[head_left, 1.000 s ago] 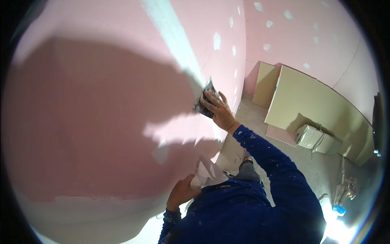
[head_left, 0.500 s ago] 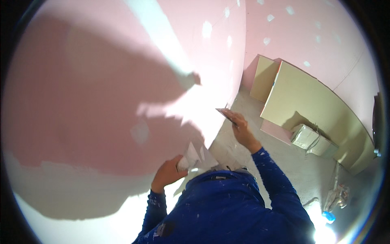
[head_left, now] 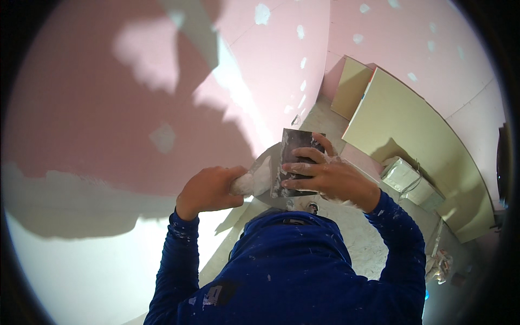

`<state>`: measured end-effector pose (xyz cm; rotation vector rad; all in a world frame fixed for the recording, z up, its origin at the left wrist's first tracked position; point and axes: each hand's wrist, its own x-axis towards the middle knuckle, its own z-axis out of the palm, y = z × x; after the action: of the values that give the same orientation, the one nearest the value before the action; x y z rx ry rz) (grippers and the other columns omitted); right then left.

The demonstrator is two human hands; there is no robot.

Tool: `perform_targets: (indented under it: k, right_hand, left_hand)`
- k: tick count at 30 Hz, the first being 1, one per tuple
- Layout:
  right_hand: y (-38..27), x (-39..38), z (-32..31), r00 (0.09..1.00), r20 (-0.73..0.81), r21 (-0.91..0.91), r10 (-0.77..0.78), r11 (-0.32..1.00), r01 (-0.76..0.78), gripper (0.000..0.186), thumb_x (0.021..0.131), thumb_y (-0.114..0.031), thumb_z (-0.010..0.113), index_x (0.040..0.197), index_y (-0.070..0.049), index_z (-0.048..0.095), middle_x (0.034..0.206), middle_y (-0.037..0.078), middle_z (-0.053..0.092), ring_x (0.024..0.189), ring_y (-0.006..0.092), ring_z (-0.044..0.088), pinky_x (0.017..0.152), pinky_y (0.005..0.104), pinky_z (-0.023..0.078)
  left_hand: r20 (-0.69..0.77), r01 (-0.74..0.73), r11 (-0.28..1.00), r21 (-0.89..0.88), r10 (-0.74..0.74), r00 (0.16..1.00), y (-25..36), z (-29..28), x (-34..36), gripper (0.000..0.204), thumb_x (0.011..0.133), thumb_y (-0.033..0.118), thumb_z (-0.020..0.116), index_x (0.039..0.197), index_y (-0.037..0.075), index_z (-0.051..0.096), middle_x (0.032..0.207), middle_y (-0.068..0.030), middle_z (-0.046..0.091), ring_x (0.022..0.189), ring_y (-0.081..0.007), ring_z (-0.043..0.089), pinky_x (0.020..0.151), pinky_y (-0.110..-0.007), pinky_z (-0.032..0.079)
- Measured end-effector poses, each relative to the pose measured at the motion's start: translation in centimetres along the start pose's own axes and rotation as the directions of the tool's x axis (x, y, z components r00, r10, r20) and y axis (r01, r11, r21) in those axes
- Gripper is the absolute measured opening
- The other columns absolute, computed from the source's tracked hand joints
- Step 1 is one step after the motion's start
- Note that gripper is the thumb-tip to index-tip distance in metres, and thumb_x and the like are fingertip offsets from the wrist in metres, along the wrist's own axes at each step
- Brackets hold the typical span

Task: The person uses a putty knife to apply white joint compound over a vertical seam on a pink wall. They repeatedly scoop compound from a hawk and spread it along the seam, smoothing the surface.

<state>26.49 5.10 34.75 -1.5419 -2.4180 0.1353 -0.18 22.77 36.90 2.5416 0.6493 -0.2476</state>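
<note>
My left hand is closed round the whitened handle end of a broad putty knife, which carries white filler. Just to the right, my right hand holds a dark, flat rectangular filling blade, its fingers spread across the face and the far edge gripped. White filler smears the blade's left side and my right fingers. The two tools meet or overlap in front of my waist; whether they touch I cannot tell. Part of the putty knife is hidden behind the dark blade.
A pink board wall with white filler patches rises at left, its lower band coated white. Another pink wall stands beyond the corner. Large beige boards lean there, with a whitish box and cable before them. Debris lies lower right.
My right hand has come back from near the wall corner toward my left hand, turning the blade's broad face into view. My left hand has risen slightly with the putty knife.
</note>
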Motion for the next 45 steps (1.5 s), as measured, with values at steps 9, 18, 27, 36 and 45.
perform_targets:
  k: [9,18,27,36,45]
  right_hand:
    - [0.3,-4.7,-3.8,0.995,-0.057,-0.042,-0.083,0.996,0.081,0.054,0.065,-0.028,0.086,0.113,-0.051,0.074,0.138,-0.020,0.066,0.151,0.0177,0.036,0.133,0.0577,0.011]
    - [2.6,-4.9,-2.4,0.994,0.068,0.084,-0.086,0.993,0.080,0.036,0.082,-0.017,0.075,0.111,-0.039,0.079,0.137,-0.010,0.069,0.145,0.0208,0.047,0.130,0.0651,0.009]
    - [12.0,-9.2,10.8,0.585,0.070,0.932,0.808,0.156,-0.327,0.036,0.097,-0.001,0.068,0.131,-0.010,0.071,0.122,0.002,0.074,0.118,0.0192,0.066,0.112,0.0404,0.046]
    - [12.2,7.8,30.8,0.509,0.137,0.965,0.850,0.002,-0.264,0.036,0.096,-0.016,0.064,0.127,0.002,0.068,0.105,0.015,0.075,0.097,0.0177,0.067,0.089,0.0363,0.053]
    - [11.1,17.1,35.4,0.332,-0.173,0.835,0.927,0.317,-0.450,0.061,0.091,-0.002,0.061,0.151,-0.010,0.053,0.138,0.019,0.064,0.126,0.0374,0.061,0.106,0.0464,0.050]
  left_hand:
    - [0.092,-0.132,0.989,0.074,0.125,0.988,4.8,0.1,0.7,0.052,0.069,0.022,0.083,0.118,0.009,0.075,0.090,-0.0149,0.077,0.076,-0.0320,0.074,0.074,-0.041,0.057]
    - [0.190,-0.084,0.992,0.091,0.066,0.980,6.4,0.4,2.2,0.051,0.068,0.025,0.084,0.115,0.008,0.075,0.091,-0.0154,0.077,0.079,-0.0347,0.074,0.076,-0.042,0.058]
    - [0.083,0.357,0.897,-0.261,-0.348,0.934,-2.2,2.5,0.8,0.050,0.073,0.019,0.078,0.119,0.002,0.071,0.096,-0.0160,0.076,0.085,-0.0244,0.073,0.080,-0.037,0.056]
    - [0.158,0.405,0.839,-0.363,-0.373,0.914,-5.2,3.9,2.5,0.048,0.078,0.014,0.077,0.122,0.000,0.066,0.096,-0.0127,0.073,0.087,-0.0192,0.069,0.083,-0.036,0.056]
    - [0.293,0.504,0.748,-0.431,-0.413,0.862,-6.7,3.4,3.5,0.043,0.076,0.013,0.078,0.115,0.001,0.066,0.097,-0.0081,0.067,0.089,-0.0165,0.063,0.083,-0.034,0.052]
